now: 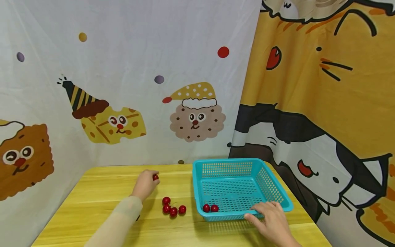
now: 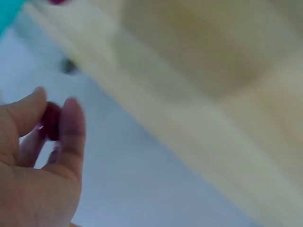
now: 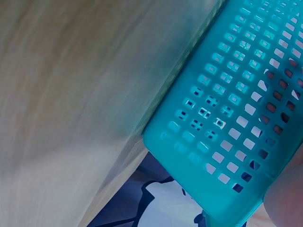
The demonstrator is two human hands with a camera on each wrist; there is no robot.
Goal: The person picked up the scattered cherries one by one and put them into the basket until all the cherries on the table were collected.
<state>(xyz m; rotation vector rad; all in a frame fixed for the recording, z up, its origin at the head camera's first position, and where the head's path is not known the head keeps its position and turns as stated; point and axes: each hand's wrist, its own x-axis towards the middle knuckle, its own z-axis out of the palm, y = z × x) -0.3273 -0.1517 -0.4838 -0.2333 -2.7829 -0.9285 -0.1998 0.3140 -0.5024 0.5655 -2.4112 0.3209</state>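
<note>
A dark red cherry [image 1: 155, 177] is held by the left hand [image 1: 145, 184] above the far part of the yellow wooden desk [image 1: 102, 192], left of the middle. Its grip is narrow, with the fruit pinched between thumb and fingertips; in the left wrist view the cherry is seen against white, and the picture is blurred. A pale sleeve [image 1: 117, 223] is worn on that arm.

Four loose cherries [image 1: 173, 212] are gathered in a small group on the desk, between the left forearm and the turquoise basket [image 1: 231, 215]. Three of them are set close together in front of and beside the fourth, and one is placed at the group's right end, nearest the basket. Two more cherries [image 1: 214, 208] are contained in the basket, side by side at its near left corner.

The basket's near rim is gripped toward its right end by the right hand [image 1: 271, 219]; the perforated wall is held in its grip, with the thumb kept outside and fingers glimpsed through the holes. Behind the desk, a white cloth [image 1: 185, 31] printed with cartoon snacks is hung, and to the right a yellow cat print [image 1: 293, 85] is shown
</note>
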